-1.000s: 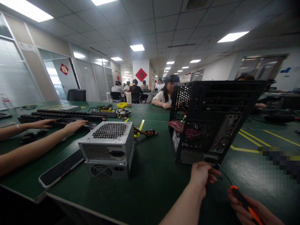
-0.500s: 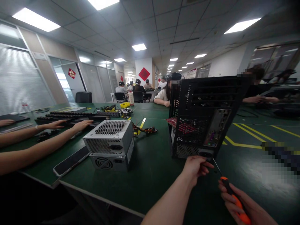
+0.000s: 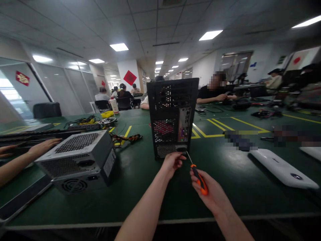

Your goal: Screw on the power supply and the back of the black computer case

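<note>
A black computer case (image 3: pixel 162 114) stands upright on the green table with its rear panel towards me. My left hand (image 3: pixel 172 163) is at the panel's lower edge, beside the power socket. Its fingers are curled and drawn together; what is between them, if anything, is too small to make out. In my right hand (image 3: pixel 210 190) is a screwdriver (image 3: pixel 201 184) with an orange and black handle. The fingers wrap round the handle, and the thin shaft slants up and left. Its tip meets the case's lower rear near the socket.
Two stacked power supplies (image 3: pixel 75 152) stand at left, with bundled cables (image 3: pixel 129 138) behind. Another person's hand (image 3: pixel 45 147) rests on a long dark object at far left. A white device (image 3: pixel 283 169) lies at right. A person (image 3: pixel 215 90) sits across the table.
The view has swung right, so the case and both hands now appear further left. My right hand still grips the screwdriver, its tip still at the case's lower rear.
</note>
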A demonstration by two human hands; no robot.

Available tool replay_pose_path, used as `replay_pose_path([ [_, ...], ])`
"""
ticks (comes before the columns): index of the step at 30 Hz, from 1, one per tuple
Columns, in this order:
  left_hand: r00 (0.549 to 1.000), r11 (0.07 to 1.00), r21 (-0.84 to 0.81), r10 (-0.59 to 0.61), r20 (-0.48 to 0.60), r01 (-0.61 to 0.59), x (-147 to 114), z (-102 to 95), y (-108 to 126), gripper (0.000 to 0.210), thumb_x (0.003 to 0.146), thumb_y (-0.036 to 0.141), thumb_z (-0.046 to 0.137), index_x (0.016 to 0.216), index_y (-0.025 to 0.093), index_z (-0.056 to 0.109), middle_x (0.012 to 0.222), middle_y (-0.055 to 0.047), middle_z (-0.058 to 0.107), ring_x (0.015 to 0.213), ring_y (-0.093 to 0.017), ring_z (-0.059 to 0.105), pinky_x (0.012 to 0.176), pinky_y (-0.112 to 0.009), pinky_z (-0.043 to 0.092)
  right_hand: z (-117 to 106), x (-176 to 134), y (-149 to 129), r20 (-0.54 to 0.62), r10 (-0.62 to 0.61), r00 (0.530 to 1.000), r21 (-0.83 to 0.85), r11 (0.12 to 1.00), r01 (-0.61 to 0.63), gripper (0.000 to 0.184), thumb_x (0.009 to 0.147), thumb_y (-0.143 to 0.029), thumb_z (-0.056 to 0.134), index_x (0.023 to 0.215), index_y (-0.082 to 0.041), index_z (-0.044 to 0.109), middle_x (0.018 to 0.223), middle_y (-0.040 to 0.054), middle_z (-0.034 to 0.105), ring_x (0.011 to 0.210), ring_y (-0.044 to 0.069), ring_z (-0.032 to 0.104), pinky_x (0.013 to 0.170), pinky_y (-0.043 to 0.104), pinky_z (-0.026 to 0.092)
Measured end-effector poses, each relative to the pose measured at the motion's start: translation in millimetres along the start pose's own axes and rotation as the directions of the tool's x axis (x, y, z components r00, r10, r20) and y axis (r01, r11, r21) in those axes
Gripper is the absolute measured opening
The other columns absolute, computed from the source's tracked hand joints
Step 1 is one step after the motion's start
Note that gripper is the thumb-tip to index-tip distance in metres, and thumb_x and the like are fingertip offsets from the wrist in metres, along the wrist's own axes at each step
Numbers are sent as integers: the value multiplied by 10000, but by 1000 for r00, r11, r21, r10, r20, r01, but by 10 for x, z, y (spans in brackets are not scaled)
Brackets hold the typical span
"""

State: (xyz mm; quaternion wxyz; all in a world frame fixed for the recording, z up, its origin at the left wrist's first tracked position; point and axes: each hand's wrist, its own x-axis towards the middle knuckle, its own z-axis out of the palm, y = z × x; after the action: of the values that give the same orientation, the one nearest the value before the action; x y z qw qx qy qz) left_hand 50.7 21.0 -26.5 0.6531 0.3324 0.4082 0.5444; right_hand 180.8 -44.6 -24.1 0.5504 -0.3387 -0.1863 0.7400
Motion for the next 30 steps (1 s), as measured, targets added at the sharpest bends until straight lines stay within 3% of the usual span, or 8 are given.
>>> replay_pose_path([
  [8,1000,1000,23,1,-13,-1,18,-4,-19,192,666,196,568,822,93,611,645,-46,617,409,-35,423,374,-166,249,-32,-4,32,-36,-211,977,-207,958,199,226,590,-250,663,724,-169,501,609,-9,546,528,79,486,388,146,332],
  [15,1000,1000,27,8,-5,-8,-11,12,-1,201,673,179,560,848,92,605,637,-40,610,415,-38,433,369,-161,243,-101,41,35,-20,-438,899,-507,779,368,145,677,-301,562,764,-198,509,650,-14,530,544,118,490,385,196,322],
  [18,1000,1000,23,4,-5,-4,-21,20,6,197,671,188,569,839,92,606,639,-41,609,417,-38,435,368,-161,246,-123,11,17,30,-544,838,-612,653,446,140,660,-273,588,773,-205,543,741,1,548,688,153,525,596,276,419],
  [20,1000,1000,20,8,-7,-7,-24,21,7,195,671,187,569,836,91,606,642,-41,610,415,-36,435,367,-160,247,-113,-23,19,81,-618,782,-684,537,495,127,665,-244,579,784,-210,551,811,17,541,788,179,516,741,326,395],
  [24,1000,1000,16,2,-15,-2,-27,22,10,192,675,183,559,836,90,604,648,-43,614,412,-34,433,367,-158,248,-58,-92,73,325,-729,603,-863,32,504,146,702,-151,479,820,-215,538,868,57,499,841,226,473,773,390,358],
  [26,1000,1000,13,-3,-11,3,-30,25,11,183,675,188,559,824,91,602,654,-46,617,415,-35,434,368,-160,251,-44,-103,102,387,-720,575,-875,-91,475,195,693,-114,451,837,-215,536,885,67,487,853,239,463,768,405,357],
  [28,1000,1000,12,1,-6,-1,-33,28,11,178,670,191,566,813,91,601,660,-48,619,414,-35,434,369,-160,252,-52,-89,114,339,-724,601,-872,-2,490,214,669,-107,464,839,-214,539,901,63,481,869,237,466,780,407,359],
  [30,1000,1000,11,8,-5,-8,-33,29,9,179,663,190,575,808,89,601,654,-48,618,410,-34,432,368,-160,248,-80,-52,109,223,-699,680,-826,234,512,201,647,-137,509,832,-213,537,899,48,493,861,222,487,764,386,385],
])
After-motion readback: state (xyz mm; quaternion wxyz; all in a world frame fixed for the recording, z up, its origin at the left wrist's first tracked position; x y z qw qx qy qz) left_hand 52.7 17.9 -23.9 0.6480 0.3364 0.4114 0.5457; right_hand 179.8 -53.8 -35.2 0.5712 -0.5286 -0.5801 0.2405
